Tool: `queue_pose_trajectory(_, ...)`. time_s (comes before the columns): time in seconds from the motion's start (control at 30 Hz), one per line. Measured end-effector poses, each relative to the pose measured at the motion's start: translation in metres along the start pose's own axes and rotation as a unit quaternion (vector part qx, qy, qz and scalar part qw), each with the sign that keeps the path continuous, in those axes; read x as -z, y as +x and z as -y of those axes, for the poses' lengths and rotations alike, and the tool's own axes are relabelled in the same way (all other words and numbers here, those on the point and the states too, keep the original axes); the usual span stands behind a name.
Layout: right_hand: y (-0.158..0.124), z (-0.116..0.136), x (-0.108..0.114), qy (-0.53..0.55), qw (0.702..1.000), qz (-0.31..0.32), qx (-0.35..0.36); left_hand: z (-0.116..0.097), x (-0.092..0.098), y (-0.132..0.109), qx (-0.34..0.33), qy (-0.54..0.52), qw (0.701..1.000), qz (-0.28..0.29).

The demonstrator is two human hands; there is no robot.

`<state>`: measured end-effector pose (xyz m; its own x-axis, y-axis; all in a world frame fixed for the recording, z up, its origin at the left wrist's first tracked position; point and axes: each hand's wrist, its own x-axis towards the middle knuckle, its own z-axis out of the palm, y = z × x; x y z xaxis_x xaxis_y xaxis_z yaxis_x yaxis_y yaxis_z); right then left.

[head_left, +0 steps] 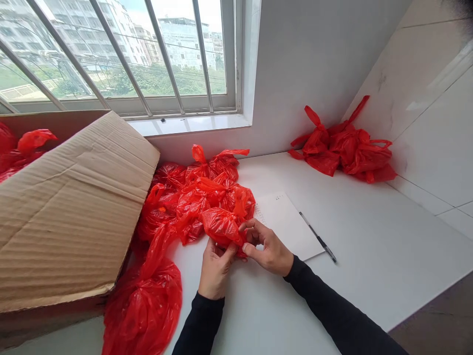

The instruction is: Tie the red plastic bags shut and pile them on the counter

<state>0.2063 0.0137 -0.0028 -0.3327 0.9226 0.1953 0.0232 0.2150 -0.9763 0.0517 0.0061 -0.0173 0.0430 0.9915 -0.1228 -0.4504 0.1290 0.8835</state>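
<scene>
A small red plastic bag [222, 226] is at the front of a pile of knotted red bags, near the middle of the view. My left hand [215, 268] grips its lower edge, with thumb and fingers closed on the plastic. On the bag's right side, my right hand [266, 248] pinches the gathered plastic between thumb and fingers. The pile of red bags [192, 204] lies directly behind, touching or almost touching the held bag. What the bag contains cannot be made out.
An open cardboard box [74, 207] with red bags stands left. A large red bag [146, 305] sits at its front. Paper [286, 227] and a pen [318, 236] lie right of my hands. More red bags [347, 148] rest in the back corner. A barred window is behind.
</scene>
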Motion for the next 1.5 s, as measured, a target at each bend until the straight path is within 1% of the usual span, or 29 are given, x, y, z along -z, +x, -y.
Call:
queue_pose_trajectory(0.13,-0.001,0.001,-0.001,-0.016,1.000,-0.003,-0.005,-0.001,-0.001,-0.002,0.032,0.006,0.999,0.000)
queue_pose_trajectory(0.2,-0.002,0.002,-0.001,-0.015,1.000,0.006,-0.004,-0.003,-0.002,-0.002,0.049,0.009,0.999,-0.004)
queue_pose_trajectory(0.3,-0.002,0.002,-0.002,-0.002,1.000,0.016,-0.004,-0.005,-0.004,-0.003,0.049,0.001,0.999,-0.012)
queue_pose_trajectory(0.37,-0.001,0.001,-0.002,0.026,0.999,-0.017,-0.021,-0.007,-0.004,-0.003,0.040,-0.013,0.999,-0.019)
queue_pose_trajectory(0.47,0.002,-0.003,0.000,0.066,0.991,-0.096,-0.065,-0.010,-0.003,-0.004,0.023,-0.017,0.999,-0.020)
queue_pose_trajectory(0.5,0.003,-0.004,0.001,0.069,0.988,-0.111,-0.076,-0.011,-0.003,-0.005,0.022,-0.011,1.000,-0.013)
queue_pose_trajectory(0.57,0.004,-0.005,0.003,0.060,0.987,-0.121,-0.081,-0.012,-0.004,-0.006,0.021,0.004,1.000,0.004)
queue_pose_trajectory(0.63,0.005,-0.005,0.005,0.050,0.989,-0.123,-0.062,-0.012,-0.005,-0.007,0.019,0.012,1.000,0.020)
queue_pose_trajectory(0.7,0.006,-0.004,0.006,0.042,0.990,-0.130,-0.041,-0.012,-0.006,-0.008,0.012,0.011,1.000,0.023)
queue_pose_trajectory(0.8,0.005,-0.003,0.008,0.056,0.986,-0.149,-0.047,-0.013,-0.006,-0.009,0.006,0.011,1.000,0.021)
queue_pose_trajectory(0.87,0.005,-0.002,0.009,0.065,0.986,-0.143,-0.054,-0.014,-0.004,-0.009,0.005,0.019,0.999,0.025)
queue_pose_trajectory(0.97,0.005,0.000,0.011,0.036,0.992,-0.121,-0.029,-0.015,-0.004,-0.008,0.005,0.039,0.999,0.036)
queue_pose_trajectory(1.03,0.004,0.002,0.011,0.012,0.988,-0.152,-0.003,-0.016,-0.004,-0.008,0.013,0.050,0.998,0.046)
queue_pose_trajectory(1.1,0.003,0.004,0.011,-0.005,0.975,-0.220,0.026,-0.017,-0.006,-0.006,0.034,0.061,0.997,0.047)
queue_pose_trajectory(1.17,0.002,0.005,0.010,-0.022,0.959,-0.278,0.053,-0.017,-0.007,-0.005,0.056,0.063,0.996,0.032)
queue_pose_trajectory(1.2,0.001,0.006,0.009,-0.029,0.955,-0.290,0.062,-0.017,-0.006,-0.004,0.067,0.061,0.996,0.022)
queue_pose_trajectory(1.27,0.001,0.007,0.009,-0.035,0.959,-0.275,0.064,-0.015,-0.004,-0.003,0.079,0.064,0.995,-0.002)
queue_pose_trajectory(1.33,0.001,0.008,0.010,-0.041,0.966,-0.250,0.055,-0.012,0.000,-0.002,0.075,0.075,0.994,-0.022)
queue_pose_trajectory(1.37,0.001,0.007,0.011,-0.045,0.967,-0.247,0.053,-0.010,0.002,-0.002,0.068,0.078,0.994,-0.029)
queue_pose_trajectory(1.47,0.002,0.007,0.013,-0.050,0.960,-0.271,0.054,-0.008,0.003,-0.004,0.031,0.071,0.997,-0.020)
queue_pose_trajectory(1.5,0.002,0.006,0.013,-0.045,0.961,-0.267,0.050,-0.009,0.002,-0.005,0.021,0.063,0.998,-0.011)
